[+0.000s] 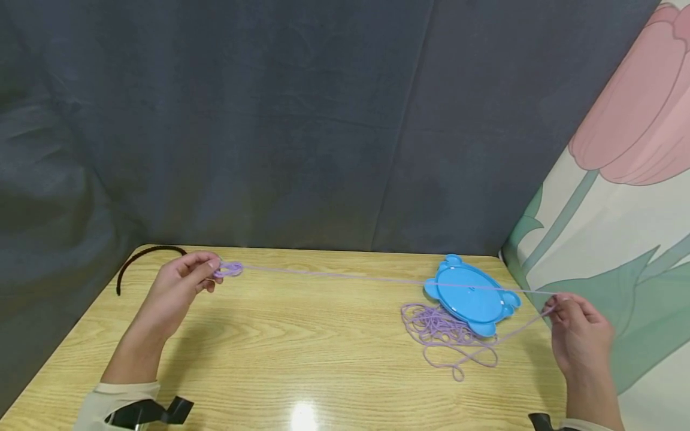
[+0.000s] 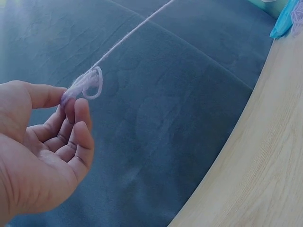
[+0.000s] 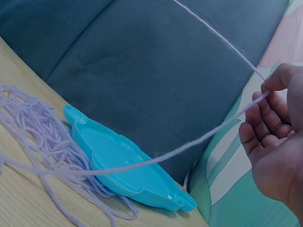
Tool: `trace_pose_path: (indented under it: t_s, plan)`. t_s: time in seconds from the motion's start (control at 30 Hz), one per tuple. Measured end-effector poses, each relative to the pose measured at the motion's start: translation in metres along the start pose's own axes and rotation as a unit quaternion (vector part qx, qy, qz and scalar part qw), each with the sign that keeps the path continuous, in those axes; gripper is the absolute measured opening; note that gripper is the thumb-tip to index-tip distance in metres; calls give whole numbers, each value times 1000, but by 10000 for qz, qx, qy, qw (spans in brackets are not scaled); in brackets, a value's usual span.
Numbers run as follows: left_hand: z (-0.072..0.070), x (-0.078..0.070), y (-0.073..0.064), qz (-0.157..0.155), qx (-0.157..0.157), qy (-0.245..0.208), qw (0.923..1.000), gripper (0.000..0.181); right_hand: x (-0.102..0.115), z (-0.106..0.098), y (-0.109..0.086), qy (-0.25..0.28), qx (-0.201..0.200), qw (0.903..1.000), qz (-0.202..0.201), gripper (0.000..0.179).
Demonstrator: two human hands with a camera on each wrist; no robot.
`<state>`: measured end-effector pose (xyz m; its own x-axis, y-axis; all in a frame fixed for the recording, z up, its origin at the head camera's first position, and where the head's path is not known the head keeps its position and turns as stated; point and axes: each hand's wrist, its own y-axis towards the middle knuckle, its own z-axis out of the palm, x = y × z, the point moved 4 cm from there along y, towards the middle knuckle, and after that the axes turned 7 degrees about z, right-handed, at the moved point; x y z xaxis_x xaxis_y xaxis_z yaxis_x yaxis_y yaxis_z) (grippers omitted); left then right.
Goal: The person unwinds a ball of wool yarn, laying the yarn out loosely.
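Between thumb and fingertips, my left hand [image 1: 180,287] pinches a small looped bundle of lilac yarn [image 1: 230,269] above the table's left side. From the bundle a strand [image 1: 334,275] runs taut across to my right hand [image 1: 581,332]. There the thumb and forefinger pinch the yarn, as the right wrist view shows, with the other fingers loosely curled. Past that pinch the strand [image 3: 189,145] slopes down to a loose, tangled heap of the same yarn [image 1: 439,326] on the table. A blue plastic tray [image 1: 469,293] with rounded lobes lies against the heap.
A dark brown cord [image 1: 132,258] curves on the back left of the wooden table [image 1: 302,341], behind my left hand. Dark grey cloth [image 1: 269,131] hangs along the back and left edges. On the right stands a panel printed with a tulip [image 1: 631,114].
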<state>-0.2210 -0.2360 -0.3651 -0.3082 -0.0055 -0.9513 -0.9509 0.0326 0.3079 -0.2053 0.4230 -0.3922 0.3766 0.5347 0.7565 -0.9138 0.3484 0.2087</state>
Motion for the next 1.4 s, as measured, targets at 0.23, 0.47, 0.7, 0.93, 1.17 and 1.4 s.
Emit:
trace_pose_path:
  t_s: [0.23, 0.47, 0.7, 0.93, 1.17, 1.4]
  plan:
    - [-2, 1, 0, 58, -135, -121, 9998, 14, 2, -4, -1, -168, -788, 9967, -100, 20]
    - [-5, 0, -1, 184, -297, -75, 9994, 7, 3, -9, 0, 196, -967, 9951, -11, 20]
    - [-8, -1, 0, 424, -254, -404, 9980, 7, 0, -13, -1, 136, -656, 9976, 195, 21]
    - [-3, -5, 0, 538, -142, -534, 9970, 9, -12, -3, -4, -824, 213, 9957, 359, 24]
    - [1, -10, -1, 624, -152, -473, 9968, 9, -26, 19, -9, -1825, 192, 9826, 298, 15]
    - [6, -10, -2, 565, -104, -495, 9971, 9, -64, 84, -19, -2765, 788, 9576, 184, 14]
